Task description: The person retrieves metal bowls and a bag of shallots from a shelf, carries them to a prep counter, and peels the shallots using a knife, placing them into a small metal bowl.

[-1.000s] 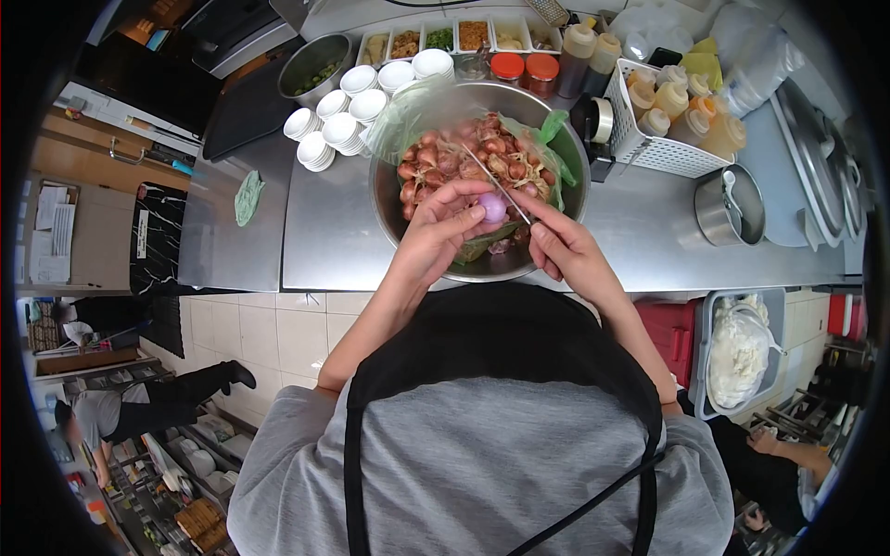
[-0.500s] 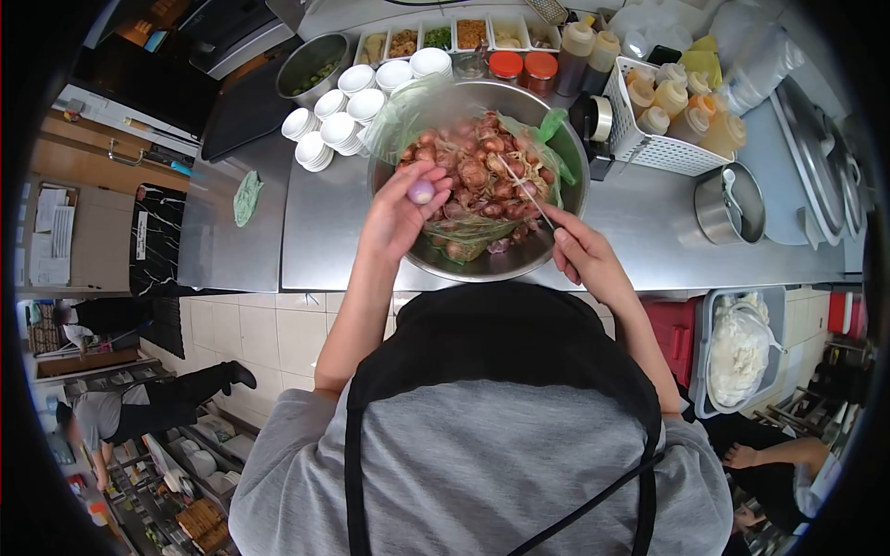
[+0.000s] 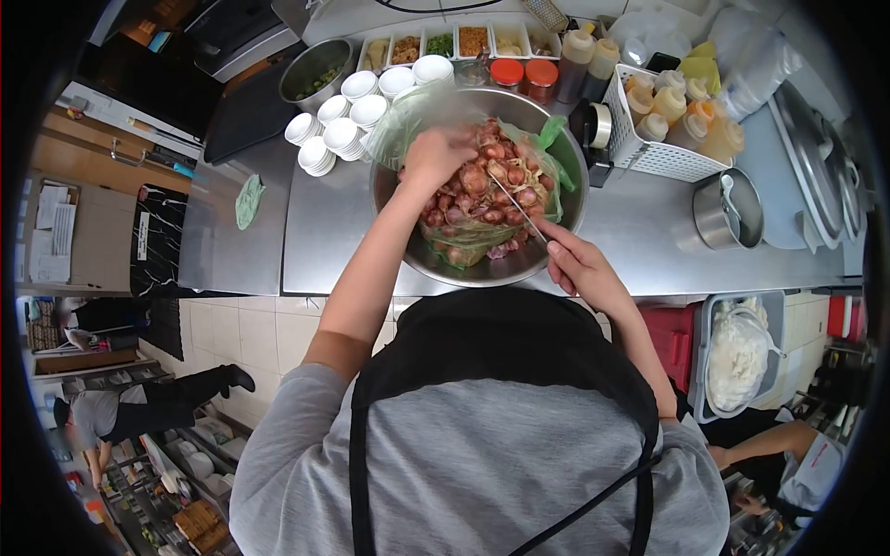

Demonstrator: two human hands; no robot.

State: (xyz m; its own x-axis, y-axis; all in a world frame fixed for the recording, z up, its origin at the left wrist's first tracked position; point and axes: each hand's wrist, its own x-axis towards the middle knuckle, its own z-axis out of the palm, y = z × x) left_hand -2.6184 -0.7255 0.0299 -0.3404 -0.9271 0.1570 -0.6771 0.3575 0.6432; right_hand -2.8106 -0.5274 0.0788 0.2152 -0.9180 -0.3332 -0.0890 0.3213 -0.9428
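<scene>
A large steel bowl point(image 3: 577, 199) holds an open green plastic bag point(image 3: 394, 139) full of red-brown, unpeeled shallots point(image 3: 475, 180). My left hand point(image 3: 438, 159) is over the left far part of the bowl, back of the hand up. Its fingers point at the shallots and are mostly hidden, so whether anything is in them does not show. My right hand point(image 3: 577, 259) grips a small knife point(image 3: 515, 202) at the bowl's near right rim, its blade slanting up and left over the shallots. Purplish peeled pieces point(image 3: 505, 248) lie at the bowl's near side.
Stacks of white cups point(image 3: 343, 135) stand left of the bowl, and a steel pot point(image 3: 316, 72) is behind them. A white basket of sauce bottles point(image 3: 663, 153) stands to the right, with a steel pot point(image 3: 729, 206) beyond it. Other people point(image 3: 139, 408) work at the lower left and lower right.
My left hand, which held a peeled shallot palm up, has turned over and moved right and away over the bag. That shallot no longer shows. The knife stays in my right hand.
</scene>
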